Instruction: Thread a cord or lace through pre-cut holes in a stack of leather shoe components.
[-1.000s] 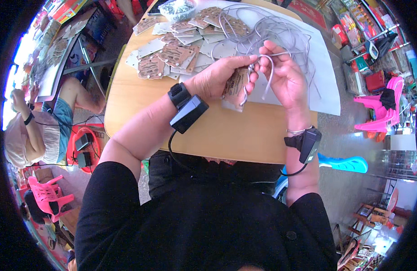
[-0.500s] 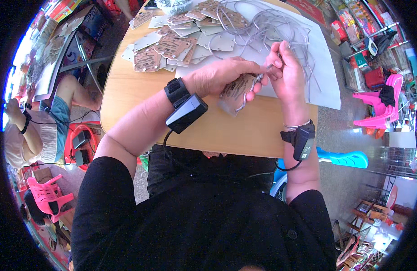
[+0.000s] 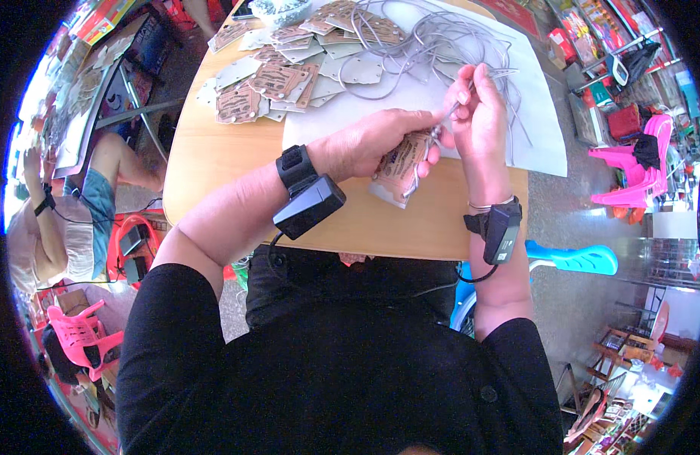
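Above the near part of the wooden table [image 3: 350, 231], a brown printed card [image 3: 398, 173] is being held by the left hand [image 3: 374, 142], its thumb and fingers closed around the card, with the lower end projecting below. A grey cord [image 3: 452, 114] is being pinched by the right hand [image 3: 480, 117] between nearly closed fingertips, just beside the left (the exact path of the cord there is being hidden by the fingers). Beyond the hands, a tangle of similar cord [image 3: 422, 34] is being supported by a white sheet [image 3: 547, 140]; to its left, overlapping cards [image 3: 278, 80] are being displayed in a loose pile.
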Demonstrator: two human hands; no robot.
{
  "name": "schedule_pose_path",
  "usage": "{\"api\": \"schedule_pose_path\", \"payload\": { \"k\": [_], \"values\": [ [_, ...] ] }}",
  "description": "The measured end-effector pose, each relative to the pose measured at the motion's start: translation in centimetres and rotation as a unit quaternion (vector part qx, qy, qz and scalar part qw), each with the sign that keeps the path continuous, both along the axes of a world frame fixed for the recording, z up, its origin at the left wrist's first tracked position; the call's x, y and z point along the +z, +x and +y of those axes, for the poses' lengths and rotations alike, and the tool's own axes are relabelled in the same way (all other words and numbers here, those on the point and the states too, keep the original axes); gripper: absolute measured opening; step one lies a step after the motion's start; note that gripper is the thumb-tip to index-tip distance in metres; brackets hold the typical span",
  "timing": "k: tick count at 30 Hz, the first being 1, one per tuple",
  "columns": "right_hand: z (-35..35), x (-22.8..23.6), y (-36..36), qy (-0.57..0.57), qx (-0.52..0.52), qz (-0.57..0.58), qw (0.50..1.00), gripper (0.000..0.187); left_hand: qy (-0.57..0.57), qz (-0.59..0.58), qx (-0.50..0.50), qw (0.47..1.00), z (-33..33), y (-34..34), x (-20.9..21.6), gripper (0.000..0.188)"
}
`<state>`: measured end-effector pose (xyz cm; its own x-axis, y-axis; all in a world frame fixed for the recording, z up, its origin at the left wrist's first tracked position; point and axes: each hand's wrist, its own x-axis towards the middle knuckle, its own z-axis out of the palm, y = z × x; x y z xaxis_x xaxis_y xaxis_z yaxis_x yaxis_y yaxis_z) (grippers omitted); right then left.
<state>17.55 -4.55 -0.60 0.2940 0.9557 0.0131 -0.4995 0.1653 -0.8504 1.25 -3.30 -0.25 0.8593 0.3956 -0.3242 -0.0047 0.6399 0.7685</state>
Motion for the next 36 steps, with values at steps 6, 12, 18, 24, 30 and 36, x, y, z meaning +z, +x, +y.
{"api": "schedule_pose_path", "payload": {
  "k": [6, 12, 18, 24, 30, 36],
  "values": [
    [0.8, -1.9, -0.5, -0.047, -0.135, -0.276, 0.950, 0.031, -0.030, -0.003, -0.018, 0.999, -0.7, 0.2, 0.9, 0.033],
    [1.3, -3.0, -0.2, 0.045, -0.200, -0.619, 0.758, 0.017, 0.061, -0.021, 0.004, 0.998, -1.8, 0.1, 1.4, 0.035],
    [0.6, -1.8, -0.3, -0.035, -0.172, -0.352, 0.919, 0.029, -0.005, -0.056, 0.003, 0.998, -1.3, -0.1, 0.3, 0.045],
    [0.3, -0.2, 1.2, -0.017, -0.050, -0.050, 0.997, 0.028, 0.184, -0.041, 0.026, 0.982, -0.6, 0.0, 0.1, 0.034],
    [0.2, 0.4, 0.8, 0.006, 0.045, -0.030, 0.998, 0.041, 0.243, -0.040, 0.091, 0.965, -0.5, -0.3, 0.4, 0.029],
    [0.1, -0.2, 0.3, -0.017, 0.076, -0.034, 0.996, 0.056, 0.306, -0.050, 0.220, 0.925, -1.0, -1.2, 4.1, 0.019]
  ]
}}
